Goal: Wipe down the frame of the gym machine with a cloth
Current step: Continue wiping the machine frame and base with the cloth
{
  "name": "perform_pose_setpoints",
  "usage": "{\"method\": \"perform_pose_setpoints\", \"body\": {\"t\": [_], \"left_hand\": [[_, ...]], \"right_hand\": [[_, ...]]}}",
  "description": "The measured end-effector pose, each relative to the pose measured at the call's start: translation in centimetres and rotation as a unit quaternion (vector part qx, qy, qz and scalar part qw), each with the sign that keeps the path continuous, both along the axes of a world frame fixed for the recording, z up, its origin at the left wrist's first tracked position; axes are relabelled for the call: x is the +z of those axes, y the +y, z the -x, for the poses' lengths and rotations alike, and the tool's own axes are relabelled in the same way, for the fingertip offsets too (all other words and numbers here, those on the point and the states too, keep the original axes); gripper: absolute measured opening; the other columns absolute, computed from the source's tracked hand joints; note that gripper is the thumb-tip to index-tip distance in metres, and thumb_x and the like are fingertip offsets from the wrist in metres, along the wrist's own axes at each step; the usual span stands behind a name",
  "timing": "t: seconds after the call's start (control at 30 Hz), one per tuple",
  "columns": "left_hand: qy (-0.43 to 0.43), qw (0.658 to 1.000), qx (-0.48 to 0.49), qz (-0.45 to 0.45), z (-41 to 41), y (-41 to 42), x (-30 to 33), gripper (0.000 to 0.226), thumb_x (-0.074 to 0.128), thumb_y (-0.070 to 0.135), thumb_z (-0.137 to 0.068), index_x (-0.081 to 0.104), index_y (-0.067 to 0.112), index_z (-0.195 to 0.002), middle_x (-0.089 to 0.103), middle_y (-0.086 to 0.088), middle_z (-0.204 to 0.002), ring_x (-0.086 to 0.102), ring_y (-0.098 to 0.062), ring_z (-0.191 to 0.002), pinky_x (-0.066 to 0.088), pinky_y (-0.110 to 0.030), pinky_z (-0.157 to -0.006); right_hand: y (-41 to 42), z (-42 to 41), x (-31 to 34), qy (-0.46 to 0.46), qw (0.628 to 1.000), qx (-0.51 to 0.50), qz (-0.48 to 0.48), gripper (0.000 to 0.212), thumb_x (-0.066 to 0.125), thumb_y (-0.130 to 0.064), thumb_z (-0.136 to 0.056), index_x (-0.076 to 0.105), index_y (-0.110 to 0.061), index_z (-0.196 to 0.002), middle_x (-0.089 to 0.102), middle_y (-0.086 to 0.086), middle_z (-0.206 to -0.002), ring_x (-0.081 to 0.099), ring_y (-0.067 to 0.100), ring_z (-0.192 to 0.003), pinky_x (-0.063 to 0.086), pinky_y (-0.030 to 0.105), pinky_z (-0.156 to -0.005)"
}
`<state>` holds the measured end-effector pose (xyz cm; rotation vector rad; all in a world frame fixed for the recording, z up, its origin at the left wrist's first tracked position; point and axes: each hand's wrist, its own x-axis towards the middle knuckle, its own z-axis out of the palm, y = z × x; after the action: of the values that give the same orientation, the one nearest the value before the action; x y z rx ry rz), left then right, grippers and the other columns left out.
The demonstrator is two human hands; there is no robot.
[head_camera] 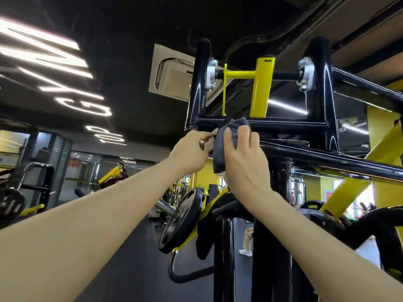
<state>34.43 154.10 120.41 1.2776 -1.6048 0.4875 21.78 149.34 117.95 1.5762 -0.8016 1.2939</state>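
The gym machine's black frame (283, 123) rises above me, with a horizontal crossbar between two glossy uprights and a yellow pivot piece (261, 88) over it. A grey cloth (220, 147) is bunched against the left end of that crossbar. My right hand (244, 155) grips the cloth from the right, fingers curled over its top. My left hand (192, 149) pinches the cloth's left edge near the corner joint. A tail of the cloth hangs down between both hands.
A black weight plate (181, 223) sits on a bar at lower centre, beside a yellow arm. A sloping black tube (338, 162) runs right from the hands. Other machines (32, 188) stand at left. A person (246, 243) stands far off on the dark floor.
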Motion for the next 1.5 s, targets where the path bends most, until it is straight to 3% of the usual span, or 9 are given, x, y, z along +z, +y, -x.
{"method": "perform_pose_setpoints", "body": {"t": [0.27,0.43,0.57,0.7,0.97,1.2,1.3,1.4,1.5], "left_hand": [[0.024,0.999,-0.002,-0.022,-0.3,-0.4,0.2,0.036,0.053,0.019,-0.095,0.054,0.022,-0.131,0.054,0.000,-0.125,0.056,-0.018,-0.106,0.047,-0.033,-0.090],[0.002,0.999,-0.027,0.017,0.7,0.1,0.4,0.021,0.046,0.033,-0.098,0.061,0.025,-0.111,0.058,-0.006,-0.113,0.058,-0.014,-0.082,0.046,-0.031,-0.073],[-0.008,1.000,0.007,-0.004,1.0,0.3,0.2,0.048,0.050,0.017,-0.097,0.039,0.021,-0.143,0.043,-0.003,-0.140,0.052,-0.020,-0.117,0.043,-0.037,-0.100],[-0.023,1.000,0.020,0.006,0.7,0.1,0.4,0.056,0.049,0.004,-0.094,0.035,0.021,-0.146,0.040,0.001,-0.145,0.046,-0.017,-0.125,0.036,-0.024,-0.097],[-0.032,0.999,0.031,-0.009,0.7,0.8,1.1,0.052,0.050,0.009,-0.095,0.037,0.022,-0.144,0.040,0.002,-0.145,0.043,-0.018,-0.129,0.035,-0.026,-0.096],[-0.027,0.998,0.005,-0.052,0.4,1.2,1.6,0.051,0.047,0.006,-0.096,0.039,0.023,-0.144,0.042,0.000,-0.145,0.046,-0.019,-0.126,0.037,-0.024,-0.100],[-0.007,0.998,-0.036,-0.058,0.0,1.9,1.7,0.042,0.043,0.001,-0.097,0.048,0.013,-0.137,0.055,-0.002,-0.123,0.055,-0.013,-0.112,0.035,-0.007,-0.088],[0.049,0.996,-0.036,-0.058,-1.3,2.8,1.5,0.042,0.044,0.003,-0.098,0.048,0.015,-0.138,0.055,-0.003,-0.129,0.050,-0.011,-0.114,0.035,-0.018,-0.091],[0.086,0.994,-0.025,-0.060,-2.6,3.7,1.3,0.039,0.044,0.005,-0.099,0.050,0.013,-0.136,0.056,-0.005,-0.132,0.049,-0.012,-0.112,0.035,-0.019,-0.089]], "right_hand": [[-0.2,0.2,1.6,0.022,1.000,-0.019,-0.008,0.061,0.072,-0.011,-0.063,0.057,-0.001,-0.121,0.041,0.019,-0.113,0.051,0.033,-0.087,0.047,0.032,-0.066],[-1.4,3.3,-1.4,0.066,0.997,0.032,-0.023,0.085,0.086,-0.008,-0.043,0.059,-0.004,-0.123,0.046,0.020,-0.112,0.054,0.037,-0.084,0.050,0.034,-0.059],[-1.9,7.1,-1.2,-0.059,0.984,0.129,-0.105,0.077,0.073,0.004,-0.062,0.049,-0.009,-0.134,0.044,0.020,-0.123,0.046,0.038,-0.100,0.050,0.038,-0.062],[-3.7,8.1,0.8,-0.178,0.951,0.141,-0.209,0.070,0.063,0.003,-0.074,0.033,-0.006,-0.138,0.032,0.019,-0.129,0.039,0.039,-0.111,0.040,0.042,-0.085],[-2.4,3.7,0.8,-0.134,0.945,0.222,-0.201,0.066,0.064,0.002,-0.074,0.035,-0.009,-0.131,0.030,0.013,-0.129,0.034,0.027,-0.112,0.028,0.023,-0.080],[-1.1,-0.9,-1.7,-0.147,0.877,0.404,-0.213,0.062,0.063,0.015,-0.066,0.038,-0.002,-0.120,0.031,0.013,-0.122,0.045,0.027,-0.106,0.043,0.024,-0.081],[0.1,-2.9,-1.4,-0.104,0.883,0.409,-0.203,0.061,0.065,0.012,-0.067,0.040,-0.003,-0.120,0.033,0.012,-0.121,0.047,0.027,-0.105,0.049,0.033,-0.084],[0.9,-3.6,-1.0,-0.100,0.891,0.391,-0.208,0.065,0.065,0.012,-0.065,0.040,-0.005,-0.123,0.032,0.012,-0.123,0.046,0.030,-0.106,0.048,0.040,-0.088],[1.7,-3.0,-0.5,-0.048,0.882,0.380,-0.274,0.065,0.064,0.011,-0.072,0.039,-0.010,-0.129,0.031,0.012,-0.133,0.047,0.026,-0.114,0.048,0.031,-0.093]]}}
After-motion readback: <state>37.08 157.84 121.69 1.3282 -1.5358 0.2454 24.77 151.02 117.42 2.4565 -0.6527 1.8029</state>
